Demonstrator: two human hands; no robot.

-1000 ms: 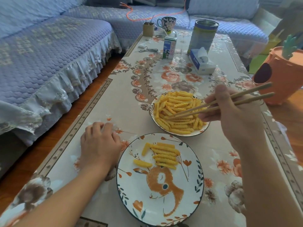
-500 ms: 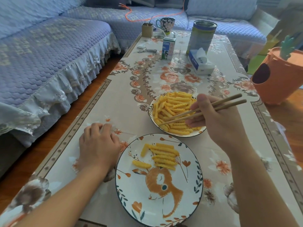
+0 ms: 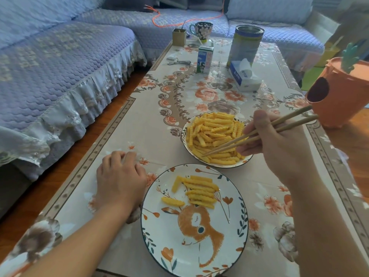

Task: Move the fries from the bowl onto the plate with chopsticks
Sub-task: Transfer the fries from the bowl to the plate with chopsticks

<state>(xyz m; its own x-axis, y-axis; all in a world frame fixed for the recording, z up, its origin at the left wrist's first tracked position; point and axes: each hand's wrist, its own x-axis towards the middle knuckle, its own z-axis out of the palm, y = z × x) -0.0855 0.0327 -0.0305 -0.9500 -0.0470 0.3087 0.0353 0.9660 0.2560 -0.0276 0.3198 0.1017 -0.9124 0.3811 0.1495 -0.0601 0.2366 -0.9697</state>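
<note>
Floral-cloth table, sofa behind. Head view only. Left hand rests palm-down on the cloth, fingers loosely curled, holding nothing, just left of the plate. Right hand grips the chopsticks, tips close together and dipped into the near edge of the bowl, which sits just ahead of that hand's fingers; whether a fry is pinched cannot be told. Fries in bowl: a full heap. Fries on plate, between the hands: a small cluster. Judgement: early stage, most of the transfer left.
</note>
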